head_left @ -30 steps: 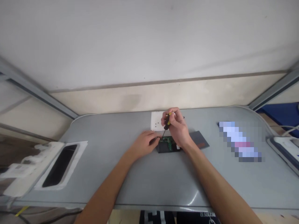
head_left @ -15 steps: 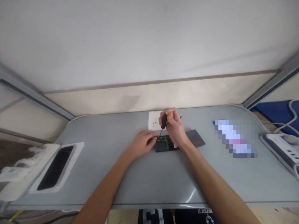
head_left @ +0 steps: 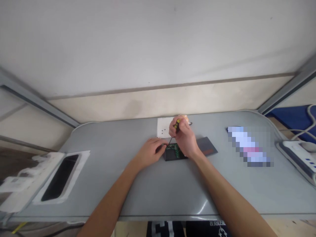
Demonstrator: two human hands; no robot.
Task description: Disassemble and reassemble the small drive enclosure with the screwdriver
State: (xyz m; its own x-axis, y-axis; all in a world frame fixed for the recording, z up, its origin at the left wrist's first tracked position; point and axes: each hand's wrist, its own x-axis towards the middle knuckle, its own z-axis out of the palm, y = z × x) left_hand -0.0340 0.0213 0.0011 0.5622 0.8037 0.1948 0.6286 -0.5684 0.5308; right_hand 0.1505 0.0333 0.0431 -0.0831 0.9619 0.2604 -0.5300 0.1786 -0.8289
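Note:
A flat black device with an exposed green circuit board [head_left: 175,154] lies on the grey table. My left hand [head_left: 151,152] grips its upper left corner, thumb and fingers close together. The fist of my right hand [head_left: 184,136] is wrapped round the black and yellow handle of a screwdriver [head_left: 177,123]. The thin shaft slants down to the left, its tip at the board's upper left, close to my left fingertips. My right hand hides the device's right end. Beside it rests a dark flat cover [head_left: 207,146].
Behind the device, a white sheet [head_left: 162,127] carries several small dark screws. A phone-like black slab [head_left: 60,177] lies on white paper at the left, by a white power strip [head_left: 18,192]. At the right are a pixelated item [head_left: 248,146] and another power strip [head_left: 297,159].
My right hand has turned round the screwdriver handle, and its fingers now cover more of it. The shaft leans further to the right. My left hand stays at the device's corner.

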